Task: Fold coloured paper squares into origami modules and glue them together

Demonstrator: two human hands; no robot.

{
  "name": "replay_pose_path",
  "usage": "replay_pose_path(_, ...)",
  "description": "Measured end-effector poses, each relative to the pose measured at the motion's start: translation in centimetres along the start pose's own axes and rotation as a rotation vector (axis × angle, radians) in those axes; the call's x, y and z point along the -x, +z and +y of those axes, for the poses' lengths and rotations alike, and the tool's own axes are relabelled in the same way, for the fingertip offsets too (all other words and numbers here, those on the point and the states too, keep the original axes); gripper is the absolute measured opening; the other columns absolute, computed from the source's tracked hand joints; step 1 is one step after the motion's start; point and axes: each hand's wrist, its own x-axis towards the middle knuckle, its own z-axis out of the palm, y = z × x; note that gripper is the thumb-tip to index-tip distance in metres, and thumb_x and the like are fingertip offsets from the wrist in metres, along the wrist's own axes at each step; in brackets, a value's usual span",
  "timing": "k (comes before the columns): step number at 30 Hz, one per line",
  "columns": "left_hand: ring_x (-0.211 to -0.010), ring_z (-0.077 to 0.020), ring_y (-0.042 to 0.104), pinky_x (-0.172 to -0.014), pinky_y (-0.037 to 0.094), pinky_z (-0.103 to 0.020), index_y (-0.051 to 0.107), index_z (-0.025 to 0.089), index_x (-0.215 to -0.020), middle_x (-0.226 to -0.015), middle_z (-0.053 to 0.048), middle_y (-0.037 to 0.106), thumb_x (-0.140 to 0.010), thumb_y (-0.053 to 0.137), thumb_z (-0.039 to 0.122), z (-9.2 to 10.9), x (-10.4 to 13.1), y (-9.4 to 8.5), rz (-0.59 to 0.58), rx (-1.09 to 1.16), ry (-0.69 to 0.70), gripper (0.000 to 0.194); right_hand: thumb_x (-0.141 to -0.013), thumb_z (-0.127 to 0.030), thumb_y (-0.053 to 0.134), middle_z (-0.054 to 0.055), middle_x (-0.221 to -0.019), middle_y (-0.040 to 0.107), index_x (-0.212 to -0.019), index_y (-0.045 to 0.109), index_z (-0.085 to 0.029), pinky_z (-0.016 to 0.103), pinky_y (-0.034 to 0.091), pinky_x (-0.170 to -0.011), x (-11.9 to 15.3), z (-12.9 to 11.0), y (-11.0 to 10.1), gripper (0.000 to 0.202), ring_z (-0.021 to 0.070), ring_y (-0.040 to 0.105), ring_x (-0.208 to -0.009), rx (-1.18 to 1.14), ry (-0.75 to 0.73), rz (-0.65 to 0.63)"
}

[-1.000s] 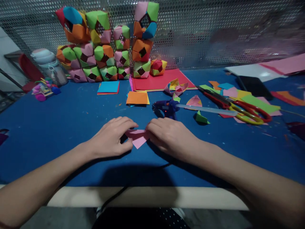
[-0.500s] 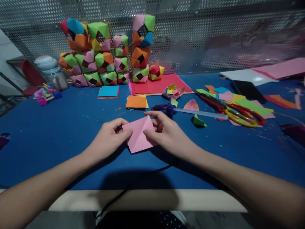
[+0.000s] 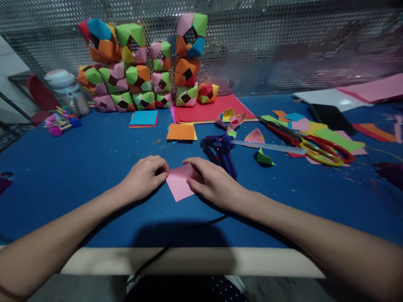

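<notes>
A pink square of paper (image 3: pixel 180 184) lies low over the blue table, between my two hands. My left hand (image 3: pixel 147 175) pinches its left corner between thumb and fingers. On the other side, my right hand (image 3: pixel 217 180) holds the right part, thumb in front and fingers curled over the far edge, covering that side of the sheet. Just beyond my right hand stands a blue glue gun (image 3: pixel 223 147), a small red light showing and a long clear glue stick (image 3: pixel 270 147) sticking out of its back.
Stacked folded-paper cubes (image 3: pixel 138 82) line the back by the perforated metal panel. Small paper stacks, blue (image 3: pixel 143 118) and orange (image 3: pixel 180 132), lie ahead. Scissors (image 3: pixel 315 144), paper scraps (image 3: pixel 341 140) and a dark phone (image 3: pixel 332 118) are at right. A black cord (image 3: pixel 157 255) crosses the front edge.
The pink paper has been lowered and flattened towards the table. My left thumb has shifted out to its corner, and my right hand now covers more of it, uncovering the glue gun's handle.
</notes>
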Motion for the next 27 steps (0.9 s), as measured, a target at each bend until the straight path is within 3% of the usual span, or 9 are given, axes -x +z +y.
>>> replay_pose_path(3, -0.074, -0.0139, 0.056, -0.067, 0.043, -0.026, 0.062, 0.016, -0.077, -0.077, -0.002, 0.061, -0.079, 0.051, 0.014, -0.2, -0.1, -0.1, -0.012, 0.022, 0.018, 0.011, -0.083, -0.012, 0.048, 0.007, -0.084, 0.059, -0.092, 0.056, -0.014, 0.03, 0.042, -0.069, 0.0, 0.1, 0.1, 0.013, 0.0172, 0.052, -0.077, 0.042, -0.069, -0.007)
replay_pose_path(10, -0.075, -0.0127, 0.058, -0.069, 0.043, -0.025, 0.065, 0.016, -0.08, -0.081, -0.002, 0.063, -0.08, 0.051, 0.014, -0.8, -0.4, -1.2, -0.1, 0.073, 0.046, 0.014, -0.091, -0.013, 0.039, 0.011, -0.096, 0.06, -0.092, 0.06, -0.013, 0.03, 0.036, -0.07, 0.2, 0.3, -0.1, 0.021, 0.0178, 0.049, -0.084, 0.216, -0.375, -0.108)
replay_pose_path(15, -0.077, -0.0123, 0.058, -0.071, 0.044, -0.024, 0.066, 0.017, -0.083, -0.082, -0.002, 0.062, -0.082, 0.049, 0.014, -1.3, -0.4, -1.5, -0.139, 0.087, 0.122, 0.017, -0.095, -0.015, 0.031, 0.01, -0.096, 0.06, -0.099, 0.06, -0.013, 0.031, 0.034, -0.07, 0.2, -0.1, -0.4, 0.029, 0.018, 0.048, -0.085, 0.346, -0.435, -0.182)
replay_pose_path(27, -0.078, -0.0127, 0.059, -0.072, 0.044, -0.025, 0.066, 0.016, -0.083, -0.084, -0.003, 0.063, -0.081, 0.048, 0.013, -1.5, -0.6, -1.7, -0.166, 0.089, 0.131, 0.018, -0.094, -0.016, 0.033, 0.012, -0.091, 0.061, -0.101, 0.062, -0.011, 0.032, 0.034, -0.072, 0.5, -0.7, -0.7, 0.03, 0.0199, 0.048, -0.084, 0.503, -0.512, -0.219)
